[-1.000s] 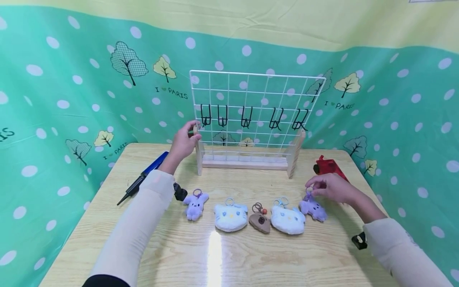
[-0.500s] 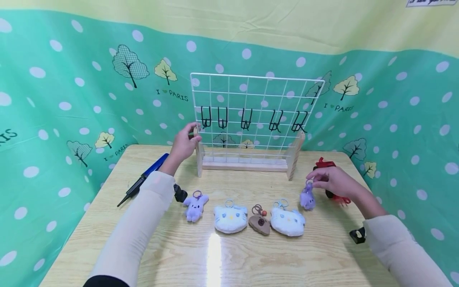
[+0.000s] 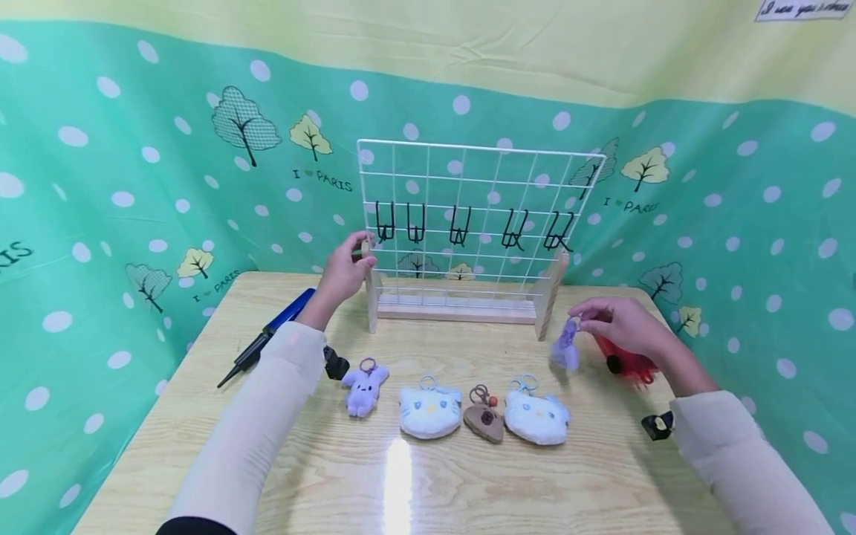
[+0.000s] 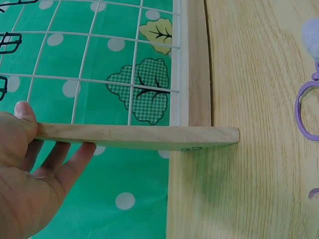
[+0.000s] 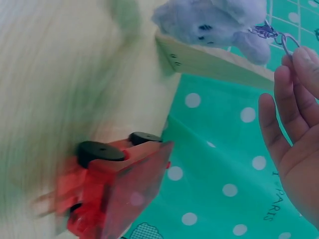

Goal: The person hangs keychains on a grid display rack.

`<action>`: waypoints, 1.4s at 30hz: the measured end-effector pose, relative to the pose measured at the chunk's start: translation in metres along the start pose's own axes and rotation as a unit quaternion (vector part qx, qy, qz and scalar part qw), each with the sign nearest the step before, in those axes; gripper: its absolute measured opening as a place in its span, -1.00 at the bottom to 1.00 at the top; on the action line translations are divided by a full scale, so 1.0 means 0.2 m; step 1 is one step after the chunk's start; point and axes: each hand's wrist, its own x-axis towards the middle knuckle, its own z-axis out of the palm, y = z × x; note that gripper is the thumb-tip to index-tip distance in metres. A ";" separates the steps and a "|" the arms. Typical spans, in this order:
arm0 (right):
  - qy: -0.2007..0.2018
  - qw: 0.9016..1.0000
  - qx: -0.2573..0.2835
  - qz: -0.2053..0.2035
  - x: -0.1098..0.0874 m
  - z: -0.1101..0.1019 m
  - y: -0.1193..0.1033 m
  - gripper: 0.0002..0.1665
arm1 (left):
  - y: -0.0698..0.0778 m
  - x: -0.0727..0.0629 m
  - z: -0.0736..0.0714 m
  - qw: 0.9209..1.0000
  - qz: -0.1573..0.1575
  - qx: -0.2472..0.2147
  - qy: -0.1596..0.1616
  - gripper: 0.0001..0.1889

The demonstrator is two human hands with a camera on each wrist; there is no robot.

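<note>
My right hand [image 3: 618, 323] pinches the ring of a purple plush keychain [image 3: 565, 349], which hangs above the table near the rack's right post. In the right wrist view the ring [image 5: 289, 44] sits between thumb and fingertips, and the plush [image 5: 209, 25] dangles from a clasp. My left hand [image 3: 344, 271] grips the rack's left wooden post [image 4: 134, 133], thumb on one face and fingers on the other. The white wire grid rack [image 3: 481, 178] carries a row of several black hooks [image 3: 459, 227].
On the table lie another purple plush keychain [image 3: 363, 390], two white cat plushes [image 3: 430, 412] [image 3: 536, 417] and a brown one [image 3: 484, 421]. A red wheeled toy [image 5: 119, 184] stands under my right hand. A blue-and-black tool [image 3: 267, 334] lies by my left forearm.
My right hand has lifted the purple plush keychain off the table and moved it slightly back and left. The left hand stays on the post.
</note>
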 end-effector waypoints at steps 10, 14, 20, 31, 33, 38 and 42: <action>0.040 0.999 0.003 0.008 0.05 -0.03 -0.07 -0.73 | 0.01 -0.01 0.00 1.000 0.004 0.004 0.001 -0.50; 0.048 0.999 0.019 0.009 0.07 -0.05 -0.10 -0.74 | 0.01 0.00 0.00 1.000 -0.002 0.007 0.000 -0.49; 0.086 0.995 0.059 -0.008 0.10 -0.10 -0.16 -0.74 | 0.02 0.00 0.00 1.000 0.002 0.010 -0.001 -0.49; 0.149 0.982 0.115 -0.007 0.15 -0.18 -0.21 -0.71 | 0.03 0.01 -0.01 1.000 -0.003 0.010 0.000 -0.48; 0.161 0.979 0.123 -0.009 0.15 -0.18 -0.22 -0.70 | 0.03 0.00 -0.01 1.000 -0.002 0.014 0.000 -0.48; 0.178 0.974 0.143 0.000 0.15 -0.18 -0.23 -0.70 | 0.02 0.00 0.00 1.000 0.002 0.016 0.001 -0.48; 0.187 0.970 0.153 0.001 0.17 -0.17 -0.23 -0.71 | 0.02 -0.01 0.01 1.000 -0.002 0.017 0.004 -0.48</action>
